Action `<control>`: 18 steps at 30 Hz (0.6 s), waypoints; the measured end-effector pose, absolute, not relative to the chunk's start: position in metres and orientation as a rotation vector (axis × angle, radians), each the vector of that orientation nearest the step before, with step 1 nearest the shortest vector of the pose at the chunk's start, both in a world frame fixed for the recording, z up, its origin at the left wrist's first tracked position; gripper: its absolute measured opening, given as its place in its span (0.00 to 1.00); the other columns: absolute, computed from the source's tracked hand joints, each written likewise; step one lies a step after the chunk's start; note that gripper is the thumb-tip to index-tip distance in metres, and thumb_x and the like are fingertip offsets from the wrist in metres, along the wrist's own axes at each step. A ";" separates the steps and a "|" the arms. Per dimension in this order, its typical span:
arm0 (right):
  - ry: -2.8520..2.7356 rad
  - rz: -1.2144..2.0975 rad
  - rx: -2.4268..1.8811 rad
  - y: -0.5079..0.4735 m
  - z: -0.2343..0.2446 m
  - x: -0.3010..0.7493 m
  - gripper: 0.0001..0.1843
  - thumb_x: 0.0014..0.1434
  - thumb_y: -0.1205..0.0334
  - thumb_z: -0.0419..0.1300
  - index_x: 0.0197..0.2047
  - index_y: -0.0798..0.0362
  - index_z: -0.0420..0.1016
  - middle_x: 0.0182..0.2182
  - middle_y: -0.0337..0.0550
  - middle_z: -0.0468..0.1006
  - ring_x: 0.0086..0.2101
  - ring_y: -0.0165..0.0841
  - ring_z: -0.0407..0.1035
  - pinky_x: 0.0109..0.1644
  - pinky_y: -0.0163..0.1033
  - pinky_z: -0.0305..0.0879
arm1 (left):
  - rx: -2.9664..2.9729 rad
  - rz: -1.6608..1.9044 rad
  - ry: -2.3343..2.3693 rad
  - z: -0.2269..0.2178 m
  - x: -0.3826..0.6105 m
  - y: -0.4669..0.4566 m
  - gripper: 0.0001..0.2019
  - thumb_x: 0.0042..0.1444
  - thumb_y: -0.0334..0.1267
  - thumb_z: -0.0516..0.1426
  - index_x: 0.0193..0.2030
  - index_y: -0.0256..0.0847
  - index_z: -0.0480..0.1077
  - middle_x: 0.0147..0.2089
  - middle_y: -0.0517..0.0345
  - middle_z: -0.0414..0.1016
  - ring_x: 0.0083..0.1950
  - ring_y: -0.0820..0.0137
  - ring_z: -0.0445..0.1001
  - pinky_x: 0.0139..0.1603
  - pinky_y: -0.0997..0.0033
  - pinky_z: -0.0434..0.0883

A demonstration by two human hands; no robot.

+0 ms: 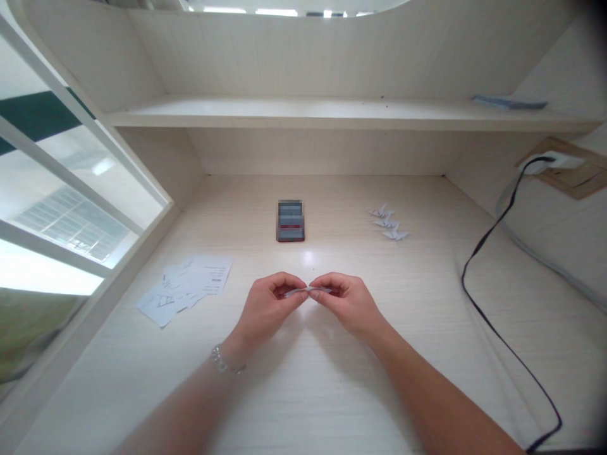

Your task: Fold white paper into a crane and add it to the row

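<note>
Above the middle of the desk, a small folded piece of white paper [308, 289] is stretched between my two hands. My left hand [277, 297] pinches its left part between thumb and fingers, and my right hand [342, 297] pinches the right part the same way. The fingertips almost meet at its centre. Most of the paper is hidden by the fingers, so its exact folded shape cannot be made out. Farther back on the right, several small folded paper cranes [386, 223] stand in a short row.
Loose paper sheets [190, 287] with printing overlap at the left. A phone [291, 220] lies behind my hands. A black cable [488, 322] runs from the wall socket [559, 161] down the right side. Across the back is a shelf [332, 117] holding a flat bluish item [509, 102].
</note>
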State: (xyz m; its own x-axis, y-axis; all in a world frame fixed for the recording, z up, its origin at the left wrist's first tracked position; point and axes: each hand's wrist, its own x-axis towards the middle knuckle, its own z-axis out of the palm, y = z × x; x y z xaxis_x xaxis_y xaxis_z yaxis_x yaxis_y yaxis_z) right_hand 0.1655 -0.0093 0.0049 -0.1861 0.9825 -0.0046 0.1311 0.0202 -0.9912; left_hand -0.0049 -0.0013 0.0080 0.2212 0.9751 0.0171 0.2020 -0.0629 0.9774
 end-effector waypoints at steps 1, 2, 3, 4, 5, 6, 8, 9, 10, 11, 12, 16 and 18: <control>-1.438 1.273 -1.200 -0.009 0.005 0.165 0.09 0.51 0.59 0.61 0.35 0.54 0.75 0.32 0.43 0.78 0.34 0.34 0.71 0.39 0.38 0.67 | 1.483 0.969 1.166 0.008 -0.005 -0.001 0.08 0.47 0.39 0.61 0.33 0.38 0.73 0.33 0.54 0.77 0.34 0.69 0.74 0.35 0.73 0.70; -1.431 1.274 -1.195 -0.009 0.004 0.165 0.09 0.51 0.59 0.61 0.36 0.54 0.75 0.32 0.43 0.78 0.34 0.34 0.71 0.39 0.38 0.67 | 1.480 0.970 1.162 0.009 -0.004 -0.001 0.08 0.47 0.39 0.61 0.34 0.38 0.73 0.34 0.54 0.77 0.35 0.69 0.74 0.36 0.73 0.70; -1.432 1.278 -1.195 -0.009 0.004 0.165 0.09 0.51 0.59 0.61 0.36 0.54 0.75 0.32 0.43 0.78 0.34 0.34 0.71 0.39 0.38 0.67 | 1.477 0.966 1.154 0.009 -0.004 -0.002 0.08 0.47 0.39 0.60 0.34 0.38 0.73 0.34 0.54 0.77 0.35 0.69 0.74 0.37 0.72 0.71; -1.440 1.282 -1.201 -0.009 0.004 0.165 0.09 0.51 0.59 0.60 0.36 0.54 0.75 0.32 0.43 0.78 0.34 0.34 0.71 0.38 0.38 0.67 | 1.476 0.956 1.144 0.009 -0.004 -0.002 0.09 0.48 0.39 0.60 0.34 0.38 0.73 0.34 0.53 0.77 0.35 0.69 0.74 0.37 0.72 0.71; -1.451 1.287 -1.212 -0.009 0.004 0.165 0.09 0.52 0.60 0.60 0.35 0.54 0.76 0.31 0.43 0.78 0.33 0.33 0.71 0.38 0.38 0.67 | 1.477 0.942 1.131 0.009 -0.004 -0.002 0.09 0.48 0.40 0.60 0.34 0.38 0.73 0.34 0.53 0.77 0.36 0.69 0.74 0.37 0.72 0.70; -1.461 1.288 -1.224 -0.009 0.004 0.165 0.09 0.52 0.60 0.59 0.35 0.54 0.76 0.31 0.44 0.78 0.33 0.33 0.71 0.37 0.38 0.67 | 1.478 0.926 1.119 0.009 -0.003 -0.002 0.09 0.48 0.40 0.60 0.34 0.38 0.73 0.34 0.53 0.77 0.36 0.69 0.74 0.38 0.71 0.70; -1.460 1.290 -1.241 -0.009 0.004 0.165 0.08 0.52 0.60 0.59 0.34 0.54 0.76 0.31 0.44 0.78 0.33 0.33 0.71 0.37 0.38 0.67 | 1.479 0.904 1.107 0.008 -0.003 -0.002 0.09 0.49 0.40 0.59 0.35 0.38 0.73 0.35 0.53 0.77 0.36 0.69 0.74 0.38 0.71 0.70; -1.449 1.302 -1.241 -0.009 0.004 0.165 0.08 0.52 0.61 0.59 0.34 0.54 0.76 0.30 0.43 0.77 0.32 0.33 0.71 0.37 0.38 0.67 | 1.478 0.897 1.110 0.008 -0.003 -0.001 0.09 0.49 0.40 0.59 0.34 0.37 0.73 0.35 0.53 0.77 0.36 0.69 0.74 0.38 0.71 0.70; -1.433 1.324 -1.234 -0.009 0.004 0.165 0.08 0.51 0.61 0.60 0.34 0.54 0.76 0.30 0.43 0.77 0.32 0.32 0.70 0.36 0.37 0.67 | 1.476 0.894 1.116 0.008 -0.003 -0.001 0.09 0.49 0.40 0.59 0.34 0.37 0.73 0.35 0.53 0.77 0.36 0.69 0.74 0.38 0.71 0.70; -1.411 1.354 -1.225 -0.009 0.004 0.165 0.07 0.51 0.61 0.60 0.33 0.55 0.76 0.29 0.43 0.77 0.31 0.32 0.70 0.35 0.37 0.67 | 1.473 0.891 1.123 0.008 -0.003 -0.001 0.09 0.49 0.40 0.59 0.34 0.37 0.73 0.34 0.53 0.77 0.36 0.69 0.74 0.38 0.71 0.70; -1.385 1.387 -1.216 -0.009 0.005 0.165 0.07 0.50 0.62 0.61 0.33 0.55 0.76 0.28 0.43 0.77 0.29 0.31 0.70 0.34 0.37 0.67 | 1.469 0.888 1.127 0.009 -0.003 -0.001 0.09 0.49 0.40 0.59 0.34 0.37 0.73 0.34 0.53 0.77 0.35 0.69 0.74 0.37 0.72 0.70; -1.271 1.467 -1.208 -0.009 0.006 0.164 0.07 0.47 0.63 0.63 0.31 0.57 0.76 0.23 0.41 0.75 0.25 0.29 0.69 0.29 0.35 0.66 | 1.439 0.868 1.107 0.012 -0.003 -0.002 0.09 0.49 0.40 0.59 0.33 0.37 0.73 0.33 0.53 0.77 0.35 0.69 0.74 0.36 0.72 0.70; -1.242 1.480 -1.207 -0.009 0.007 0.164 0.07 0.46 0.63 0.64 0.30 0.57 0.76 0.22 0.41 0.75 0.24 0.29 0.69 0.28 0.35 0.66 | 1.414 0.853 1.085 0.013 -0.003 -0.002 0.08 0.49 0.40 0.59 0.33 0.37 0.73 0.33 0.53 0.77 0.34 0.69 0.74 0.36 0.72 0.70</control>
